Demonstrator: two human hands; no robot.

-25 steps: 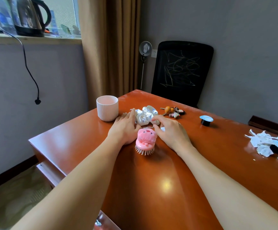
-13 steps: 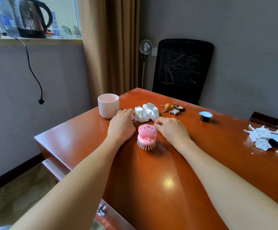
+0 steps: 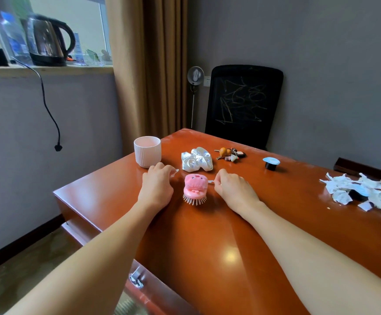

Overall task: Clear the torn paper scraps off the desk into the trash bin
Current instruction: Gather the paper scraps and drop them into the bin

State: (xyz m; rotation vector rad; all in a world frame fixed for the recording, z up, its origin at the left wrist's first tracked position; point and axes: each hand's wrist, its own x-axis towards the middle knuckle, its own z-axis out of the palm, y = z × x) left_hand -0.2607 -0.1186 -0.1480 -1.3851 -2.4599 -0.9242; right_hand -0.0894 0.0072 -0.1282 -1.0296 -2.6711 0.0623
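Going left to right. One shiny steel electric kettle with a black handle sits on the window sill, and its one black cord hangs down the wall, unplugged. The desk is glossy reddish-brown wood.

On it there's one ribbed cup, a pale matte cylinder. Just beside that is the left hand. The fingers are curled in and pinching a small scrap, with a white corner poking out past the fingertips.

Between the two hands lies one pink plastic hairbrush with a fuzzy pig face on top and a ring of pale bristles underneath. Behind it is one white satin scrunchie, all shiny folds.

The right hand has its thumb and forefinger nipping the other small scrap, right next to the brush.

Further back there's one bunch of keys with an orange gourd-shaped charm. Then one little black pod with a light blue foil lid. Against the grey wall stands one black mesh chair.

Most of the torn paper is far right: a pile of paper scraps, white, crumpled and jagged. There are too many overlapping pieces to count properly. It looks like a second black-and-blue pod is half buried in there. One stray crumb lies just in front of the pile.
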